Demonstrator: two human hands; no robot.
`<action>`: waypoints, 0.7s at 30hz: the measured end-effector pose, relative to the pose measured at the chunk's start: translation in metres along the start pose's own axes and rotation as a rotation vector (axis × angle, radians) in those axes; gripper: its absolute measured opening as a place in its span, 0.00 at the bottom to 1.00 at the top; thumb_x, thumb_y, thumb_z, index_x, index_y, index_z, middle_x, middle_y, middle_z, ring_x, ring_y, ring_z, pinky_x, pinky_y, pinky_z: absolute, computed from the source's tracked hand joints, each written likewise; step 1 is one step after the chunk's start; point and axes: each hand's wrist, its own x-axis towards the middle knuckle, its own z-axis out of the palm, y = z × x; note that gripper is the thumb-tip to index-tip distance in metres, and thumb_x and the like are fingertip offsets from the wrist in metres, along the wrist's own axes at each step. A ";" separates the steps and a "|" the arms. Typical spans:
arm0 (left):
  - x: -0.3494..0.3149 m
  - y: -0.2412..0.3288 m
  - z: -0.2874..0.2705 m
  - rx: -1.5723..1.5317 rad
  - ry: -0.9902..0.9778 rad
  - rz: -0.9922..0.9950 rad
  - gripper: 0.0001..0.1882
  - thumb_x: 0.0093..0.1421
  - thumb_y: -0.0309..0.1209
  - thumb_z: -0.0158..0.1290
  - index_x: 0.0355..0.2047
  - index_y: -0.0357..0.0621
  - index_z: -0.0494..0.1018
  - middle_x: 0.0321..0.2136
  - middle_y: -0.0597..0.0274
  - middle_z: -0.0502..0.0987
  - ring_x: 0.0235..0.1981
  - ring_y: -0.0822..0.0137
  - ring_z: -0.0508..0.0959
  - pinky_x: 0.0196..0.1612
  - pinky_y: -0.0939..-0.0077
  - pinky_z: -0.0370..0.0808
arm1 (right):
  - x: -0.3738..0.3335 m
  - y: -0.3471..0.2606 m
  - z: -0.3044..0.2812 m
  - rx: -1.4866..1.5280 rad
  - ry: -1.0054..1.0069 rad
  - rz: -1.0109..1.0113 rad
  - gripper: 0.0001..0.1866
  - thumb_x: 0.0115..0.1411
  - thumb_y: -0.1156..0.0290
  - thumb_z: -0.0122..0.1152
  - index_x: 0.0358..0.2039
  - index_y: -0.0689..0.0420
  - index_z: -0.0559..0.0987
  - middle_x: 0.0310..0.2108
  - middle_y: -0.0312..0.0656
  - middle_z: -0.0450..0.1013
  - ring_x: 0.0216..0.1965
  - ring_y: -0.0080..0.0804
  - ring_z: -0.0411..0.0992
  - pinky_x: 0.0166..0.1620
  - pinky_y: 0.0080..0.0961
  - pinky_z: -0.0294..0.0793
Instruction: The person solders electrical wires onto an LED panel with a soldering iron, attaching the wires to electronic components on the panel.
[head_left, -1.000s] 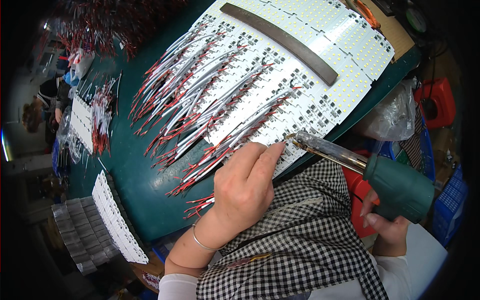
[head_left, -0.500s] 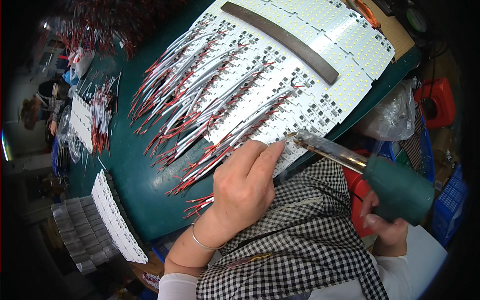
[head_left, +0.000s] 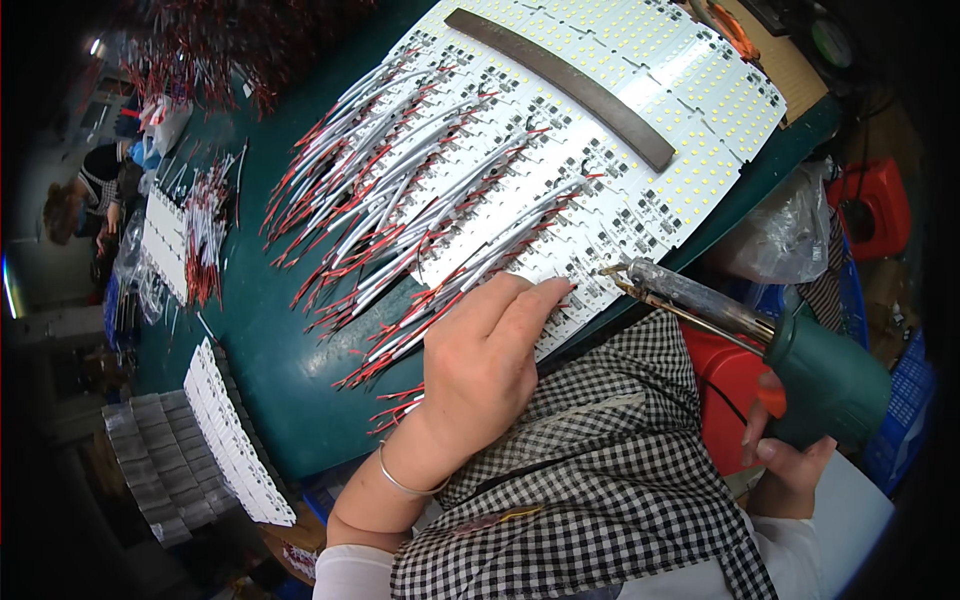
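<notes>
Held firmly in the right hand (head_left: 793,470), lower right of the frame, is a green soldering gun (head_left: 825,375), its barrel aimed toward the upper left. Near the centre, the left hand (head_left: 480,365) is arched palm-down, thumb and forefinger pinched together, apparently on a red wire end (head_left: 572,287). Wire soldering is judged to be in hand; steady alignment of wire and tip would be called for next. Under the tip, white LED circuit boards (head_left: 560,125) are spread toward the upper right; whether they are touched cannot be told. Farther up, they are crossed by a brown curved bar (head_left: 565,73).
</notes>
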 end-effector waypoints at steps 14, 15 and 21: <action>0.002 -0.003 -0.002 -0.032 -0.017 0.095 0.20 0.41 0.13 0.52 0.37 0.39 0.77 0.25 0.57 0.73 0.24 0.60 0.75 0.25 0.70 0.72 | -0.004 0.003 0.004 -0.083 -0.041 0.095 0.28 0.38 0.77 0.67 0.43 0.68 0.71 0.36 0.49 0.70 0.22 0.32 0.72 0.19 0.20 0.73; 0.003 -0.002 -0.001 -0.033 0.002 0.092 0.21 0.40 0.11 0.52 0.36 0.39 0.79 0.24 0.57 0.74 0.22 0.62 0.75 0.25 0.73 0.72 | -0.003 0.004 0.005 -0.090 -0.052 0.094 0.27 0.38 0.77 0.66 0.42 0.67 0.71 0.36 0.48 0.70 0.23 0.32 0.72 0.19 0.20 0.73; 0.000 -0.006 -0.001 -0.023 -0.010 0.130 0.18 0.42 0.17 0.53 0.38 0.37 0.77 0.26 0.58 0.73 0.25 0.60 0.75 0.26 0.68 0.72 | 0.000 0.007 0.007 -0.132 -0.113 0.078 0.24 0.38 0.77 0.66 0.40 0.65 0.71 0.35 0.48 0.70 0.23 0.32 0.72 0.20 0.20 0.72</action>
